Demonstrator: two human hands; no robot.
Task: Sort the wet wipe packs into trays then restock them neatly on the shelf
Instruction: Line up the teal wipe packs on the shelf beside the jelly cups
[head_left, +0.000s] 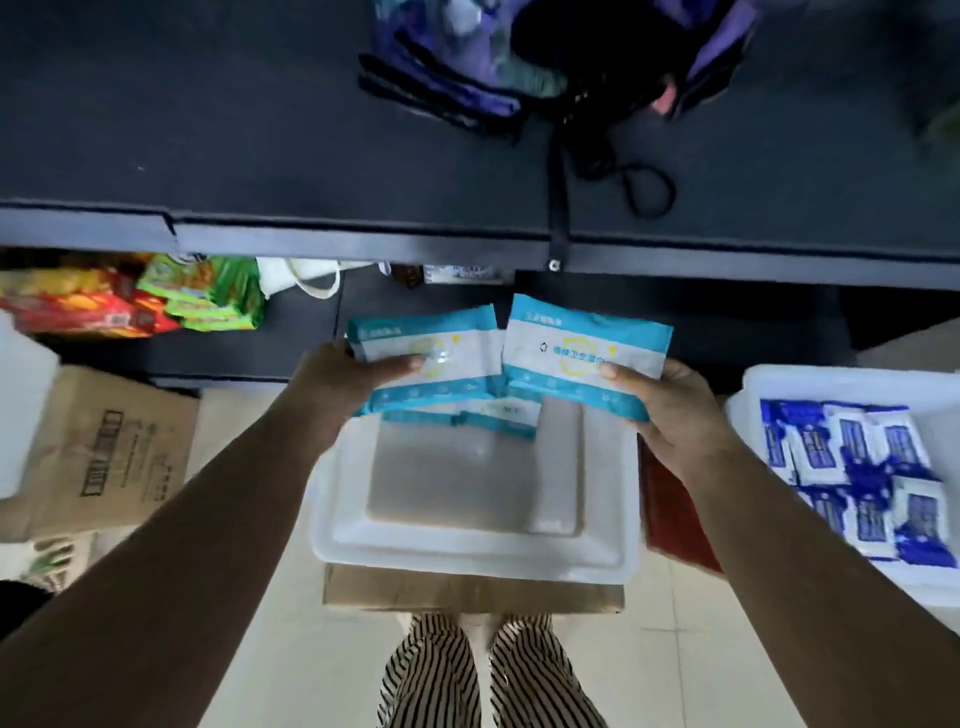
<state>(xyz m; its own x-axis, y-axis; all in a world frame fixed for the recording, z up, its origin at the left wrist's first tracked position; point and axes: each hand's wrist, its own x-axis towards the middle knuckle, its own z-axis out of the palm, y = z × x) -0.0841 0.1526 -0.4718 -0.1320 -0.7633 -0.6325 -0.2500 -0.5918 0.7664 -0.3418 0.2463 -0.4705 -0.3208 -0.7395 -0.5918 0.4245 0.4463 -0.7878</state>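
My left hand (340, 382) grips a teal-and-white wet wipe pack (431, 353) by its left end, thumb on top. A second teal pack (584, 356) is gripped by my right hand (670, 410) at its right end. Both packs hang above the far edge of a white tray (467, 551) that stands on a cardboard box in front of me. Another teal pack (501, 415) lies in the tray's far end, partly hidden under the held ones. The dark lower shelf (301, 332) lies just beyond the packs.
A white tray (810, 384) at the right holds several dark blue wipe packs (857, 467). Colourful snack bags (156, 301) lie on the lower shelf at the left. A cardboard box (109, 452) stands at the left. A purple bag (519, 62) rests on the upper shelf.
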